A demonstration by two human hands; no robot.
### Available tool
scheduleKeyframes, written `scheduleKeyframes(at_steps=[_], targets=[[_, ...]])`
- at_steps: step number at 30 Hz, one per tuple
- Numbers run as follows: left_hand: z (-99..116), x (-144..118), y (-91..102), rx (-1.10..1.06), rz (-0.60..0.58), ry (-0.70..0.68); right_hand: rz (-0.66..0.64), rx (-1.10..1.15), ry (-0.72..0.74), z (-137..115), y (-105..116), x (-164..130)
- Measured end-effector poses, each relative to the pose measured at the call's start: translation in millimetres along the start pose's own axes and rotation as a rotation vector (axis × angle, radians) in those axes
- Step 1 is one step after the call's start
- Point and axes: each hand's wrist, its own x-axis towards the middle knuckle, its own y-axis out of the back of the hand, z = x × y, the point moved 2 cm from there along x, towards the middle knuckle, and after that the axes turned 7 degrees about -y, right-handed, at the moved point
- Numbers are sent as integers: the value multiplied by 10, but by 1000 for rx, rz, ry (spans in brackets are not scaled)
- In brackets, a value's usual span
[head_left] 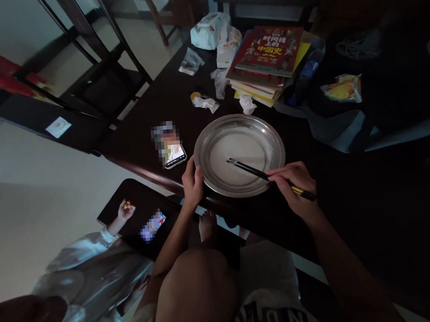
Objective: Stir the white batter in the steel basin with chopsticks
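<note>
Head view: phone [173, 151] lies at nine o'clock of the metal plate [206, 147]. Left hand [192, 182] grips the plate rim at seven o'clock, fingers curled, thumb on top. Right hand [293, 182], at four o'clock, pinches chopsticks [252, 169], whose tips rest in the pale liquid at plate centre.

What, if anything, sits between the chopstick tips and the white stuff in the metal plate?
Nothing visible. The right hand holds the chopsticks, tips already over the pale contents inside the metal plate. The left hand grips the near-left rim, clear of the tips.
</note>
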Motion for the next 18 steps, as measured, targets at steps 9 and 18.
scheduleKeyframes(at_steps=[9, 18], targets=[[6, 2, -13, -6, -1, -6, -12, -11, 40, -24, -7, 15], [-22, -4, 3, 5, -3, -6, -38, -15, 21, -27, -3, 6]])
